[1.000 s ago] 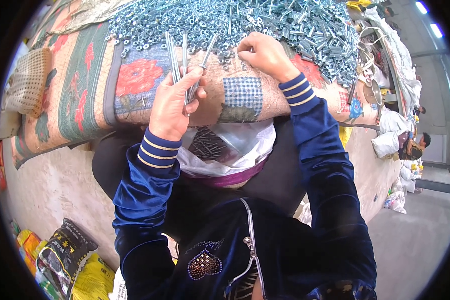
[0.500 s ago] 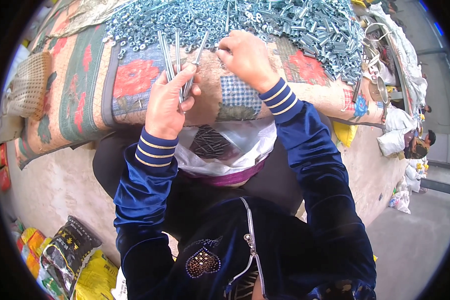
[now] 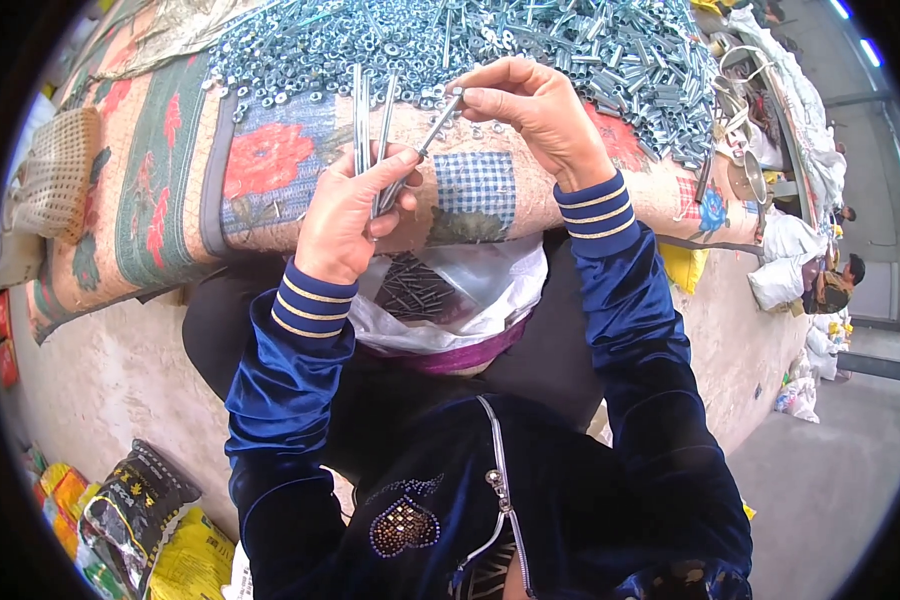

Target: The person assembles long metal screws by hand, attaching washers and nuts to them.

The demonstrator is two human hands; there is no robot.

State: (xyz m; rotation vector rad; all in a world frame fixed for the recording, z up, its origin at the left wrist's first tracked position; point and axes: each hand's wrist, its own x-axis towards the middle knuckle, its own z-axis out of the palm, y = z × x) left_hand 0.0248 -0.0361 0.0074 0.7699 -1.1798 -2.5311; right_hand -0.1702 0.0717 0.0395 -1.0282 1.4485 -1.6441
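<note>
My left hand (image 3: 350,210) is closed around several thin silvery metal rods (image 3: 361,115), most of them pointing up and away from me. One of these rods (image 3: 438,128) leans out to the right, with a small collar-like part near the fingers. At its upper tip, the thumb and forefinger of my right hand (image 3: 545,115) pinch a small metal piece, perhaps a nut; the fingers hide most of it. Just beyond both hands spreads a heap of small nuts and washers (image 3: 300,55), which runs into a pile of short metal tubes (image 3: 640,75) on the right.
A patterned quilted cloth (image 3: 260,165) covers the work surface. On my lap, a white bag (image 3: 510,285) holds dark screws (image 3: 415,290). A woven basket (image 3: 60,175) stands at the left; a metal pan (image 3: 750,180) lies at the right. Yellow sacks (image 3: 195,560) rest on the floor at lower left.
My right hand has come from the heap's edge to the tip of the leaning rod. My left hand has shifted slightly right, and that rod now tilts further right.
</note>
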